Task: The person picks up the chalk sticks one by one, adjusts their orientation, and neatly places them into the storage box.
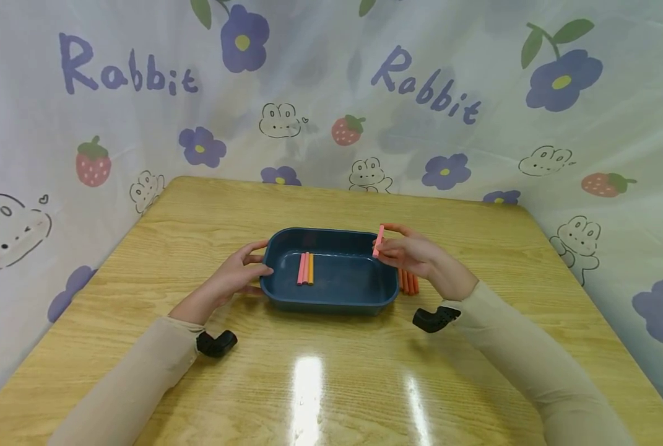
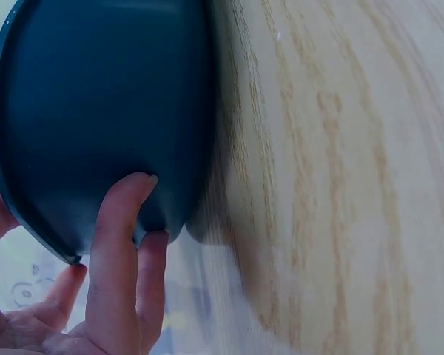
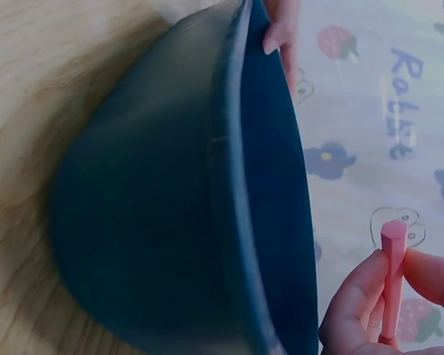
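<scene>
A dark blue oblong plastic tub (image 1: pixel 331 303) with rounded corners stands on the table. My left hand (image 1: pixel 238 271) holds its left end, thumb over the rim and fingers along the outer wall, as the fingers (image 2: pixel 115 244) show in the left wrist view. My right hand (image 1: pixel 415 253) pinches a pink crayon-like stick (image 3: pixel 392 277) between thumb and fingers, above the tub's right end. Inside the tub, towards the left, pink sticks (image 1: pixel 303 269) and a yellow-orange stick (image 1: pixel 311 270) lie side by side. Several red-orange sticks (image 1: pixel 409 282) lie on the table by the tub's right end, partly hidden.
The wooden table (image 1: pixel 359 371) spreads around the tub on all sides. Behind it and at both sides hangs a white curtain (image 1: pixel 309 68) printed with flowers, strawberries and rabbits. A black wrist device (image 1: pixel 216 344) sits at the left cuff and another black device (image 1: pixel 436 319) at the right.
</scene>
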### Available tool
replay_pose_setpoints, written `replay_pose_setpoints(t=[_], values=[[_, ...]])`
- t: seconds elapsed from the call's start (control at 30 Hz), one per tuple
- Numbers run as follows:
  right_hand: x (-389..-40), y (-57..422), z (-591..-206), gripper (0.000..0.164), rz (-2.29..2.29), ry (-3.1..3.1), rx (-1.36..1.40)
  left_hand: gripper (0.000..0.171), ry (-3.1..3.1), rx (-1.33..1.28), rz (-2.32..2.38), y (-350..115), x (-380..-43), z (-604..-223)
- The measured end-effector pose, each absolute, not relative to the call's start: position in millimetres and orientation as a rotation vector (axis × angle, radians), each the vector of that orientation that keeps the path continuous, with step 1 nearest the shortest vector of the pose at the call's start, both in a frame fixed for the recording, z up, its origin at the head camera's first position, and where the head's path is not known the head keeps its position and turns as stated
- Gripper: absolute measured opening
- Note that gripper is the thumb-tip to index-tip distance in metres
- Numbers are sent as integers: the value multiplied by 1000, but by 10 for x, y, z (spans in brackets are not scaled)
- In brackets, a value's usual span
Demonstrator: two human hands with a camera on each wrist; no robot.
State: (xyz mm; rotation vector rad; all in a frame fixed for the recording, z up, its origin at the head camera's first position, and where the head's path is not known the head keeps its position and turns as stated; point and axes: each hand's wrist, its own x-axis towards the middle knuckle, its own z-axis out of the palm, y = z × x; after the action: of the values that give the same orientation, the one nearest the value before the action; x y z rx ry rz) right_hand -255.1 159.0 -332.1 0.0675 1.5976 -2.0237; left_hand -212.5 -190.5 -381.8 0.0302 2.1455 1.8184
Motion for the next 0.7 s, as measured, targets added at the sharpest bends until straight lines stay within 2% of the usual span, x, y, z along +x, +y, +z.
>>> replay_pose_setpoints(t=[0.7], values=[[-2770, 1170, -3265, 59, -1913, 1475, 8, 71, 2136, 32, 1824, -1909, -2125, -3819]])
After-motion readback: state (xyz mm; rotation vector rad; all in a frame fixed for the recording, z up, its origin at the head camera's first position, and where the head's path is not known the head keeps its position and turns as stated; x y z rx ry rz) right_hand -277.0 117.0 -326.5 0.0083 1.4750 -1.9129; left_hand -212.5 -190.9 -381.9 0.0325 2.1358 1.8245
